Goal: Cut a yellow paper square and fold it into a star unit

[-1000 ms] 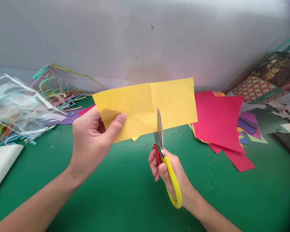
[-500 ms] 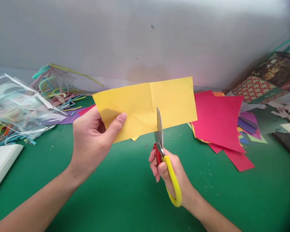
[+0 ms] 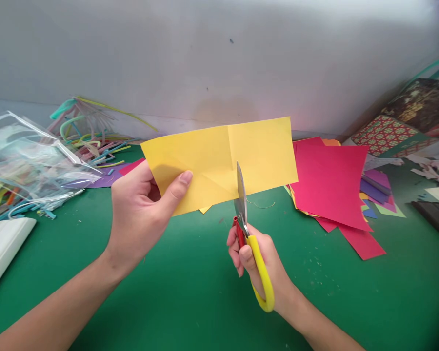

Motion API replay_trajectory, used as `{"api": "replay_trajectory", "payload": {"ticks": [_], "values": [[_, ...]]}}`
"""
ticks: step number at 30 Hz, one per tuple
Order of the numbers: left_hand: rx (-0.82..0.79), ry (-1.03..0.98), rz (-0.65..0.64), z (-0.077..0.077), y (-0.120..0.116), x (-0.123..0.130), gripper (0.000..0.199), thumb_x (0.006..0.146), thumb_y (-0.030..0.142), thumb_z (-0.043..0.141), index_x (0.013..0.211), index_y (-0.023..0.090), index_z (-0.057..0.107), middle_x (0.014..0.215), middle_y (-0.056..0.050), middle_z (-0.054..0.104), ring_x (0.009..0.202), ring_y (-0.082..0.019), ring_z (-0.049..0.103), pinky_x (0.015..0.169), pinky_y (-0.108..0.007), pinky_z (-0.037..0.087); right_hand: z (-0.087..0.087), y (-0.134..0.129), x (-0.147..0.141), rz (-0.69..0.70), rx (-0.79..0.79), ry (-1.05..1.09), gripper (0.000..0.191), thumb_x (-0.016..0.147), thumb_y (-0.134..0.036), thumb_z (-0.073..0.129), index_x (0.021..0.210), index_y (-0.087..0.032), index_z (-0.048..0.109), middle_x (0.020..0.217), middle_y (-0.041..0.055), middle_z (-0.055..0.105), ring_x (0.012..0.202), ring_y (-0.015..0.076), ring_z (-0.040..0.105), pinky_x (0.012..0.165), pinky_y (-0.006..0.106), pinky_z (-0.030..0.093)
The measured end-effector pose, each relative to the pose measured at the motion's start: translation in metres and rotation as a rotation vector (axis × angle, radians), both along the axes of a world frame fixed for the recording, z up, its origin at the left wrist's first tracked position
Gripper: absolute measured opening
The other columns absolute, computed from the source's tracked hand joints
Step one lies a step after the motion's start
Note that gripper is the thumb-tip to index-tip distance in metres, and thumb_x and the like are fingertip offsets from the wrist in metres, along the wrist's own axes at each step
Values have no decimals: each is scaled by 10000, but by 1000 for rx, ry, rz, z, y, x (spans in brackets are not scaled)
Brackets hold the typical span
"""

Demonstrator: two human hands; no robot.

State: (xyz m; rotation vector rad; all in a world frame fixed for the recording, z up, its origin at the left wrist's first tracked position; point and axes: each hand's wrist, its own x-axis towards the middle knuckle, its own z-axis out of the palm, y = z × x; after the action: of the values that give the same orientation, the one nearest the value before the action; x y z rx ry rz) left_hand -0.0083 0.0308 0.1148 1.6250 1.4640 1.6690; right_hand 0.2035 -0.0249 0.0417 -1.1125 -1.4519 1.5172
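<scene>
A strip of yellow paper (image 3: 205, 156) with a vertical crease is held up above the green table. My left hand (image 3: 142, 214) pinches its lower left part, thumb in front and fingers hidden behind. My right hand (image 3: 258, 263) is closed round scissors (image 3: 261, 278) with a yellow handle. The scissor blade points up and overlaps the paper's lower edge, just right of the crease. A small red rolled piece (image 3: 239, 231) also sits between the fingers of my right hand, beside the scissors' pivot.
Red paper sheets (image 3: 329, 183) lie on the green table (image 3: 175, 302) at the right, near purple and blue scraps. At the left are a clear plastic bag (image 3: 32, 156), coloured pipe cleaners (image 3: 106, 146) and a white object (image 3: 7, 248). A patterned box (image 3: 384, 134) stands far right.
</scene>
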Motion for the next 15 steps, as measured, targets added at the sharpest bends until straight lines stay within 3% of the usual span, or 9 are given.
{"api": "replay_trajectory", "payload": {"ticks": [15], "values": [[13,45,-3,-1,1,-3,136,866,293,779,963,198,769,869,31,774,701,-83,677,597,-130,552,-1,1,1,-12,-5,20,616,862,-815,532,907,-202,570,676,-29,509,537,102,413,463,223,375]]}}
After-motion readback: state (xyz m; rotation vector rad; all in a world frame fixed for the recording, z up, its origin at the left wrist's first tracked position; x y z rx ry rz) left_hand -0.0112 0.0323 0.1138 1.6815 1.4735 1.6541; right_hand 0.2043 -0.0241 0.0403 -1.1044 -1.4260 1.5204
